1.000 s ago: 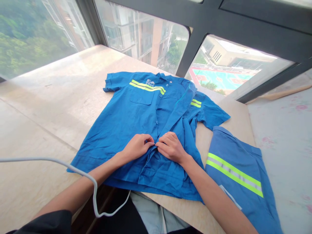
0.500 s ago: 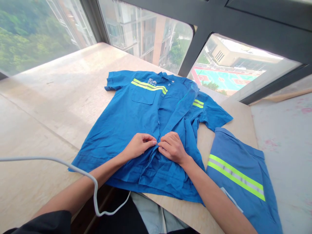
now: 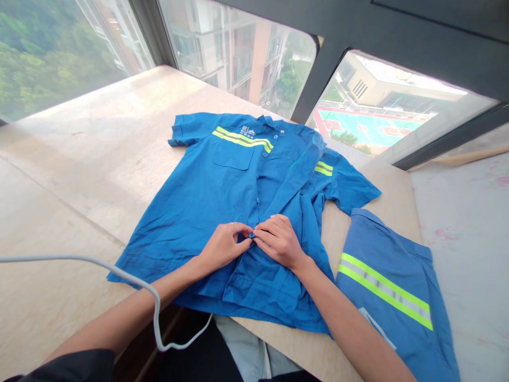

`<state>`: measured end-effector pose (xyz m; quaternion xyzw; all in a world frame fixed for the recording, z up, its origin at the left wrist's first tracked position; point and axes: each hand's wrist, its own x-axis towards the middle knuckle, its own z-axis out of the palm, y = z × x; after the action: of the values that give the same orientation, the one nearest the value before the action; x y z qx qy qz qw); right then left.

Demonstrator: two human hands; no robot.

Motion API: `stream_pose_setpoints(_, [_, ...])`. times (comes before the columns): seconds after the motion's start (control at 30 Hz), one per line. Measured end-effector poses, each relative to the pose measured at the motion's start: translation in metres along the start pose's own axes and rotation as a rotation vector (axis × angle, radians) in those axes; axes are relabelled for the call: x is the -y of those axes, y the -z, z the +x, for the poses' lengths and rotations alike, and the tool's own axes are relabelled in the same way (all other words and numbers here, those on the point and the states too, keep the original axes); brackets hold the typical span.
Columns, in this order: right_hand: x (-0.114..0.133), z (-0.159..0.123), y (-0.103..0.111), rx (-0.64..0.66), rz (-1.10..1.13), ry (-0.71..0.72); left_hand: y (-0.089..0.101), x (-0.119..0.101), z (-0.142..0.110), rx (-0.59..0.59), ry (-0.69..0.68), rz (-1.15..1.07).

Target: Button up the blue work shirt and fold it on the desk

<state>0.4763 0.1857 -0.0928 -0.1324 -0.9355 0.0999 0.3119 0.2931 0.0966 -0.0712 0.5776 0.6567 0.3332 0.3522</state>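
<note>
A blue short-sleeved work shirt with yellow-green reflective stripes lies front up on the beige sill, its right front panel partly folded open. My left hand and my right hand meet at the shirt's front placket, low on the chest. The fingers of both hands are pinched on the two placket edges, with a small blue button showing between the fingertips. Buttons higher on the placket appear fastened near the collar.
A second blue garment with a reflective stripe lies to the right on a wooden board. A white cable loops across the lower left. Large windows run along the far edge of the sill.
My hands have stayed at the same spot on the placket; the fingertips have worked closer together and the button now shows between them. The view shifted slightly.
</note>
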Motion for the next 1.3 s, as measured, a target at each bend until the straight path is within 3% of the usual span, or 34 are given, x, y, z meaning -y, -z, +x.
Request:
stream_pose_setpoints(0.37, [-0.002,0.001,-0.003,0.039,0.106,-0.084,-0.005,0.001,0.002,0.002,0.019,0.126])
stream_pose_setpoints(0.8, [-0.005,0.005,-0.002,0.046,0.34,-0.265,0.0,-0.001,0.004,0.013,0.074,0.018])
stream_pose_setpoints(0.93, [-0.008,0.008,0.0,0.09,0.403,-0.297,0.001,0.004,0.006,0.074,0.098,-0.06])
stream_pose_setpoints(1.3, [0.002,0.006,-0.002,0.125,0.251,-0.301,0.007,0.0,0.011,0.159,0.068,-0.074])
